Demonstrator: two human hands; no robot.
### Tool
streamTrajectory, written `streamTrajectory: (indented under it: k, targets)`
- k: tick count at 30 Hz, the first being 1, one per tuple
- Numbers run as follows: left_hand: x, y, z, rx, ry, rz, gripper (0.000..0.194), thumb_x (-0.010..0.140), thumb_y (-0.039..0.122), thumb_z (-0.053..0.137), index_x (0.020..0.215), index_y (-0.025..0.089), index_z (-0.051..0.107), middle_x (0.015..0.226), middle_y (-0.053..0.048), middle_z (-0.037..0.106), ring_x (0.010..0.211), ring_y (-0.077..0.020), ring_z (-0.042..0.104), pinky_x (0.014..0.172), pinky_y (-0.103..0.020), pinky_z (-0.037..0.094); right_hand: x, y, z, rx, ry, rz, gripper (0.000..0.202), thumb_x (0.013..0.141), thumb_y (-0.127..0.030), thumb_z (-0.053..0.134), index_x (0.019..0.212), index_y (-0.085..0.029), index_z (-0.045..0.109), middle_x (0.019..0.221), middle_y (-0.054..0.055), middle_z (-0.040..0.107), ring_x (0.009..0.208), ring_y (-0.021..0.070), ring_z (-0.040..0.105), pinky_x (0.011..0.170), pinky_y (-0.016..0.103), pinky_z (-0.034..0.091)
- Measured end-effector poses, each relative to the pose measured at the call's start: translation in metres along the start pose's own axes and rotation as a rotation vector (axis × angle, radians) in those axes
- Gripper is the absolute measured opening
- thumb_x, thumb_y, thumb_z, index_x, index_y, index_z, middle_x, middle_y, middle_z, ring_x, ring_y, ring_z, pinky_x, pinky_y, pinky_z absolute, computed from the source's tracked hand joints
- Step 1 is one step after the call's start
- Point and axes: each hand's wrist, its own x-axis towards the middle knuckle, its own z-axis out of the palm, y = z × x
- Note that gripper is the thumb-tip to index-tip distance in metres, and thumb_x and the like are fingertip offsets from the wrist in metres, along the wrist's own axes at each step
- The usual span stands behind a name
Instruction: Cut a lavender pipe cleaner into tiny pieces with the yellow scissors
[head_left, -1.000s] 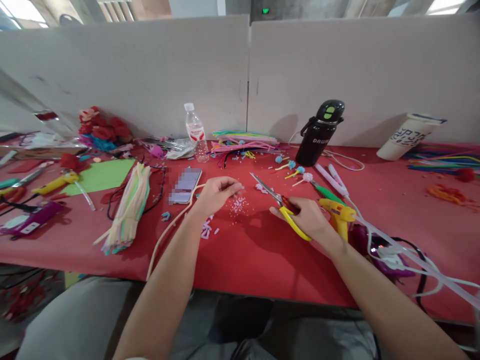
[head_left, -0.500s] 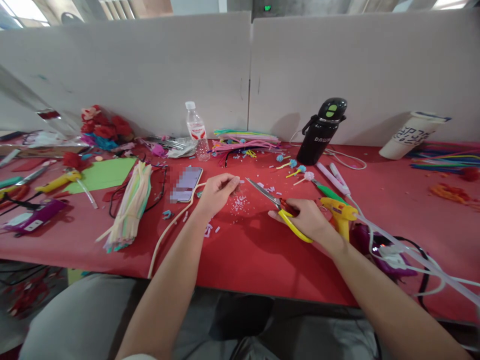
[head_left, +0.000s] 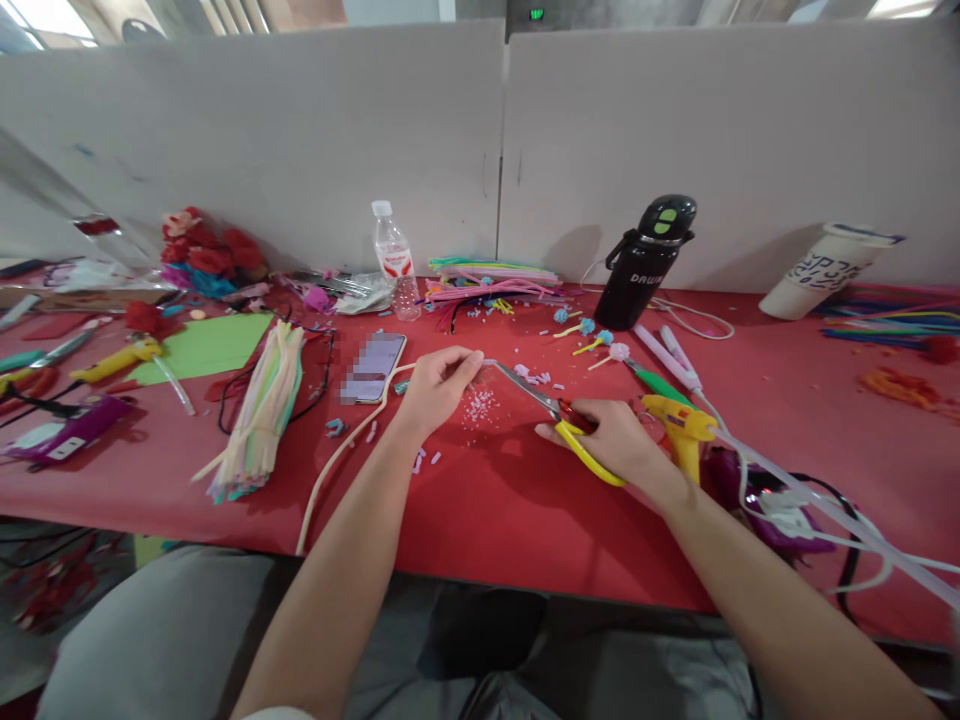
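Note:
My left hand [head_left: 444, 384] is closed, thumb and forefinger pinching a small lilac piece that looks like cut pipe cleaner [head_left: 487, 362]. Its free end meets the tips of the scissors [head_left: 536, 390]. My right hand [head_left: 604, 436] grips these scissors by their yellow and red handles, blades pointing left toward my other hand; whether the blades are fully closed is hard to make out. Under the tips lies a scatter of tiny lilac clippings [head_left: 480, 407]. Short lilac pieces [head_left: 534, 378] rest behind the blades, with a few more near my left forearm.
A phone [head_left: 375, 368] and a bundle of pale pipe cleaners [head_left: 262, 420] lie left. A plastic bottle [head_left: 394, 262] and black flask [head_left: 643, 265] stand at the back. Rightward are a yellow glue gun [head_left: 681, 425], small pompom sticks [head_left: 598, 343] and a white cup [head_left: 814, 272].
My left hand has shifted slightly right, bringing the lilac piece to the scissor tips. The gap between piece and blades has closed. My right hand has hardly moved.

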Motion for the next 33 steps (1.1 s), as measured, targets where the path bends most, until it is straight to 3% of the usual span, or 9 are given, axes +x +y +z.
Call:
streamTrajectory:
  k: [12,17,22,33]
  targets:
    - [0.001,-0.008,0.010,-0.092,0.011,-0.009,0.035,0.090,0.044,0.046,0.073,0.016,0.057,0.065,0.000,0.055,0.059,-0.0097,0.049,0.058,-0.023,0.038,0.000,-0.003,0.001,0.050,-0.007,0.017,0.058,0.068,-0.070,0.059,0.054,-0.019,0.034,0.053,-0.005,0.028,0.052,0.0093,0.022,0.044,0.023,0.020]
    - [0.000,-0.006,0.015,-0.095,0.090,-0.028,0.035,0.091,0.043,0.044,0.069,0.016,0.051,0.061,0.002,0.047,0.055,-0.0087,0.043,0.053,-0.023,0.033,-0.002,-0.006,0.003,0.080,0.015,0.032,0.053,0.069,-0.064,0.063,0.057,-0.018,0.037,0.055,-0.005,0.029,0.053,0.0086,0.024,0.044,0.021,0.022]
    - [0.001,-0.005,0.019,-0.176,0.173,-0.017,0.036,0.091,0.044,0.044,0.072,0.015,0.054,0.062,0.001,0.050,0.055,-0.0086,0.045,0.053,-0.022,0.036,-0.002,-0.007,0.003,0.101,0.001,0.030,0.050,0.071,-0.060,0.062,0.057,-0.018,0.040,0.056,-0.004,0.030,0.053,0.0082,0.025,0.044,0.020,0.022]
    - [0.000,-0.003,0.022,-0.209,0.119,0.024,0.034,0.090,0.044,0.046,0.074,0.015,0.056,0.064,0.000,0.052,0.058,-0.0093,0.048,0.056,-0.022,0.040,-0.002,-0.006,0.005,0.122,0.002,0.033,0.052,0.070,-0.062,0.063,0.057,-0.017,0.041,0.056,-0.004,0.030,0.054,0.0082,0.026,0.044,0.020,0.023]
